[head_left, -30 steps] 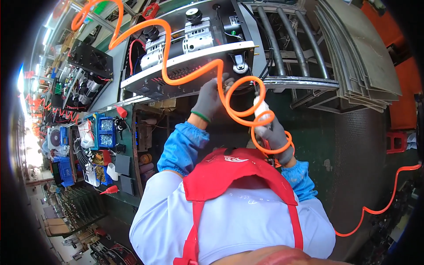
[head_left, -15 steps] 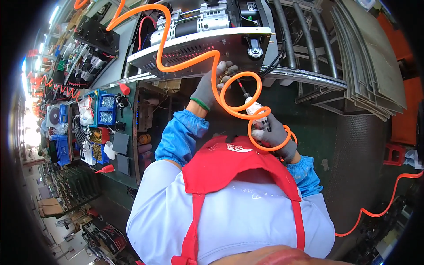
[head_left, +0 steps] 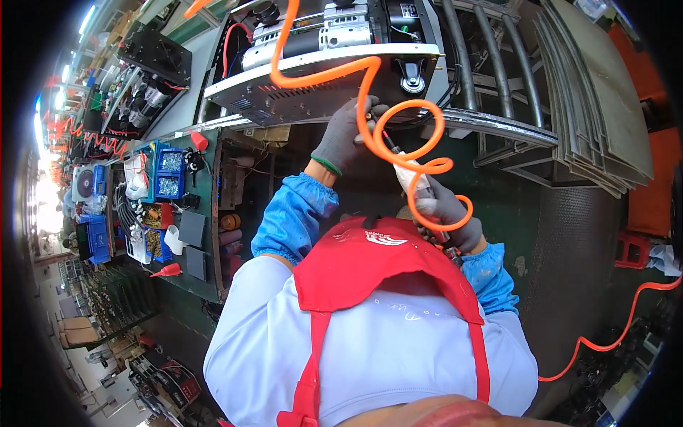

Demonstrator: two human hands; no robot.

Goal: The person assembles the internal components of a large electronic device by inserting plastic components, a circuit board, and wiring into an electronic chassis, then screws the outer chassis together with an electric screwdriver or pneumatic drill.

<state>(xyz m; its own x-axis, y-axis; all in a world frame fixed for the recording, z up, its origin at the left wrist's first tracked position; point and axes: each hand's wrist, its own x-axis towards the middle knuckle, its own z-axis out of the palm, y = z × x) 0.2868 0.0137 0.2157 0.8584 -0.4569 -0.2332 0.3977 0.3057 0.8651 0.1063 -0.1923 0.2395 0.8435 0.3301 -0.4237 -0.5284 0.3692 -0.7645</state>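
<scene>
My left hand (head_left: pixel 343 136), in a grey glove, is just below the near edge of a black vented panel (head_left: pixel 306 99). Its fingers are curled in, and what they hold, if anything, is too small and covered to name. In my right hand (head_left: pixel 461 217), also gloved, is a white-bodied air screwdriver (head_left: pixel 413 172), its thin bit tilted up toward my left fingers. An orange coiled air hose (head_left: pixel 327 73) loops in front of both hands. The panel belongs to a machine with a silver-and-black motor unit (head_left: pixel 324 43) and a caster (head_left: pixel 413 80) at its corner.
Steel rollers (head_left: pixel 491 60) run beside the machine, with stacked sheet panels (head_left: pixel 594 92) at the right. To the left, a green bench (head_left: pixel 206 281) bears blue bins (head_left: pixel 171 160) of small hardware and red-capped bottles. Another machine (head_left: pixel 149 99) stands at the far left.
The orange hose has swung right, its loops shifting with it. My left fingers have closed and turned, hiding small rounded pieces seen at them before. My right hand and the screwdriver have shifted slightly.
</scene>
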